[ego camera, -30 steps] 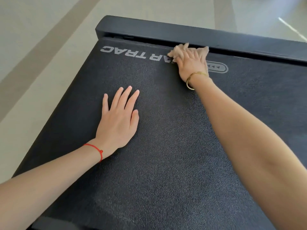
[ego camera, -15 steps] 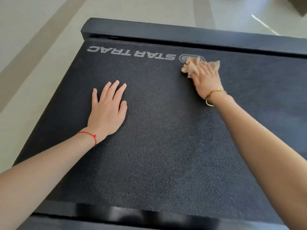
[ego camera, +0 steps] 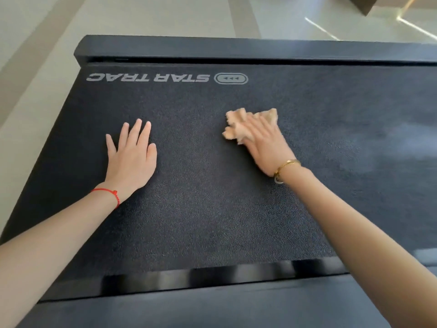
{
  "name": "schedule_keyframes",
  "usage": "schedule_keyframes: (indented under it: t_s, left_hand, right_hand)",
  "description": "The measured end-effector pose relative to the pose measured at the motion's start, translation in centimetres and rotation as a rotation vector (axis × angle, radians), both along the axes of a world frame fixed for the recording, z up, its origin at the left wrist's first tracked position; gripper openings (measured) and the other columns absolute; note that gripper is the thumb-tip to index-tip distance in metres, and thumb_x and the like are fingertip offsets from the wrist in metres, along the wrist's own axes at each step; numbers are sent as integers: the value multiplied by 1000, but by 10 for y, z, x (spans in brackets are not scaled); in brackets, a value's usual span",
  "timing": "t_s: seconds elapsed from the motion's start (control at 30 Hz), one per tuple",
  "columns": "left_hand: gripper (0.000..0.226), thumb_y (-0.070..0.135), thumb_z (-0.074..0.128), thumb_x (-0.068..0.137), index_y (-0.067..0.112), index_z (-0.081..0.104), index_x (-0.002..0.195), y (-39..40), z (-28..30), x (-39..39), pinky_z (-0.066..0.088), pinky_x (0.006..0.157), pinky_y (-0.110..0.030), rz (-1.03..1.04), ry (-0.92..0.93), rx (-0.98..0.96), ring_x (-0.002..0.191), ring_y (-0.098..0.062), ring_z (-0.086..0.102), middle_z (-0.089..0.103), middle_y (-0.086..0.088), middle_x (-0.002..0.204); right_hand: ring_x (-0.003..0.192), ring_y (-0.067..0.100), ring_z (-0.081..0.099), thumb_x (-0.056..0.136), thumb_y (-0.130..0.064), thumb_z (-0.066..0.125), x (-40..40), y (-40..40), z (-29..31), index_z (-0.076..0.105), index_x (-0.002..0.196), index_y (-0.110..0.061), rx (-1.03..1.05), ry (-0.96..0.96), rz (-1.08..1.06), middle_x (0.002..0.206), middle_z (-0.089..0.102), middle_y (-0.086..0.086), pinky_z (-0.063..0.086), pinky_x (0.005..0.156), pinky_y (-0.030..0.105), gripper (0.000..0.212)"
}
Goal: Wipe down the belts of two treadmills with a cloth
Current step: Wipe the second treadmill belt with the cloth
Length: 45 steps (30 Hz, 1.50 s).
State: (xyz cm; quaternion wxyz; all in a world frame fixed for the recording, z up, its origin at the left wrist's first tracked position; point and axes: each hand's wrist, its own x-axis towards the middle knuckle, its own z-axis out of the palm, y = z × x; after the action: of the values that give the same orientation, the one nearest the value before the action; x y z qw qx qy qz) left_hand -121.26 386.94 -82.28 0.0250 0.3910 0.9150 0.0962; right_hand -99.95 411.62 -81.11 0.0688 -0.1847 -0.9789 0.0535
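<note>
Left hand (ego camera: 132, 159) lies flat, fingers straight; blurred right hand (ego camera: 264, 143) seems flat too, arm outstretched.

We see a black treadmill belt (ego camera: 212, 185) that looks like rubber, rough and grainy with tiny bumps, and matt. The gray letters (ego camera: 147, 77) printed on it look flat and smooth. The cloth (ego camera: 238, 126) is tan, soft and fuzzy, all crumpled. The black end bar (ego camera: 236, 47) looks like smooth plastic with a dull shine. The near black strip (ego camera: 189, 278) is glossy. The floor (ego camera: 35, 79) looks smooth and pale.
</note>
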Motion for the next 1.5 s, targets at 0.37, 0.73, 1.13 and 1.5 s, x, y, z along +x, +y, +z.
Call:
schedule_keyframes:
  t_s: [0.37, 0.73, 1.13, 1.5]
  left_hand:
    - [57, 34, 27, 104, 22, 15, 159, 22, -3, 46, 0, 120, -61, -75, -2, 35, 154, -24, 1, 11, -1, 167]
    - [57, 34, 24, 104, 21, 16, 159, 26, -6, 61, 3, 121, -59, -112, 49, 45, 154, -24, 6, 14, -2, 166]
    - [55, 31, 31, 104, 19, 22, 157, 24, -8, 61, 7, 120, -62, -127, 61, 66, 153, -28, 11, 21, -4, 164]
    - [57, 32, 27, 104, 18, 17, 159, 25, -4, 63, 2, 118, -65, -127, 29, 38, 153, -29, 7, 14, -5, 166]
  right_hand:
    - [136, 35, 35, 102, -32, 28, 45, -59, 7, 39, 145, -9, -41, 104, 21, 146, 44, 13, 17, 117, 50, 50]
    - [147, 28, 17, 105, -37, 21, 63, 22, 3, 19, 154, -17, -42, -27, -381, 160, 22, 6, 7, 119, 51, 54]
    - [150, 19, 9, 103, -45, 26, 96, -164, -2, 30, 152, -24, -126, 28, 119, 161, 19, -5, 8, 122, 45, 53]
    - [129, 43, 42, 101, -32, 29, 84, -102, 19, 37, 143, -15, -19, 34, -171, 146, 42, 19, 25, 107, 65, 46]
